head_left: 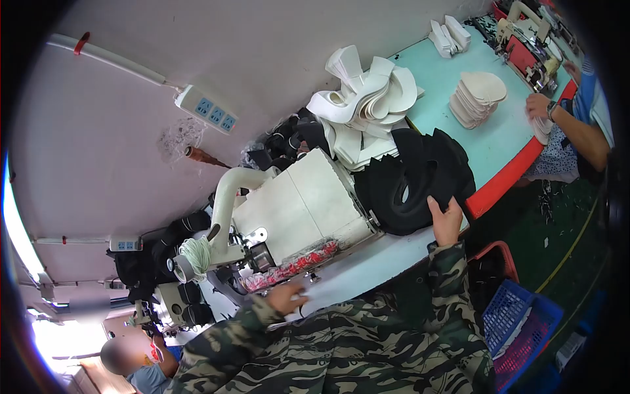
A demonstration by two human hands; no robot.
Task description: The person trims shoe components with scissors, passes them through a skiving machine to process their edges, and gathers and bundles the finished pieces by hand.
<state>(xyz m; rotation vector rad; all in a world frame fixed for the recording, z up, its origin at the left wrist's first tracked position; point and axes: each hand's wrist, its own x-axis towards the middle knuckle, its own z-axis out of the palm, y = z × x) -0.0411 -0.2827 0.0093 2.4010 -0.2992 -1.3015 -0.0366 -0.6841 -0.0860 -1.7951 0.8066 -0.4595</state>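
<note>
A pile of black cut pieces lies to the right of a white sewing machine. My right hand touches the pile's lower right edge, thumb and fingers apart. At the front edge of the machine table, my left hand rests near the machine's red and white fuzzy strip. Its fingers are blurred, so whether they hold anything does not show. White curved pieces are heaped behind the black pile. Pale green cord is wound at the machine's head.
A co-worker's hand is at the green table, near stacked white pieces and another machine. Blue baskets stand on the floor at right. Another person sits at lower left. A power strip hangs on the wall.
</note>
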